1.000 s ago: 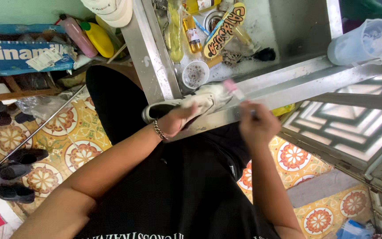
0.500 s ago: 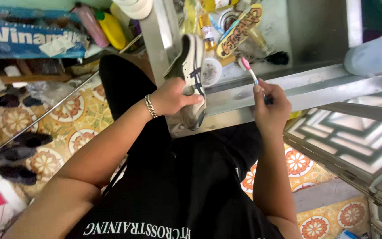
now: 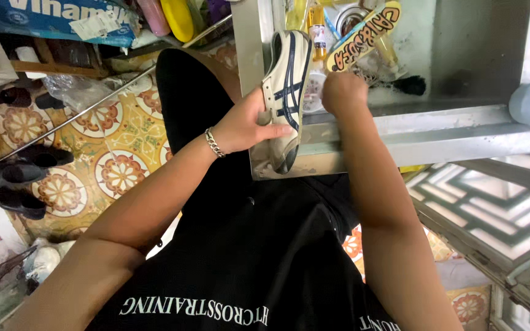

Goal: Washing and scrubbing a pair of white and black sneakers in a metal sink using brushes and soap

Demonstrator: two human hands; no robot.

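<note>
1. At the picture's twelve o'clock, over the metal sink rim [image 3: 437,132], a cream sneaker [image 3: 288,86] stands on edge, its striped side turned up for access.
2. At its eight o'clock, the left hand [image 3: 246,125] grips it steady.
3. At three o'clock, the right hand [image 3: 343,93] is fisted; what it holds is hidden.

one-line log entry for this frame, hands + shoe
left hand: grips white sneaker on its side | right hand: closed fist beside sneaker, contents hidden | surface: metal ledge

Blue cardboard box [image 3: 62,18], black sandals [image 3: 23,184], patterned floor tiles [image 3: 115,138], small yellow skateboard [image 3: 363,37]
</note>
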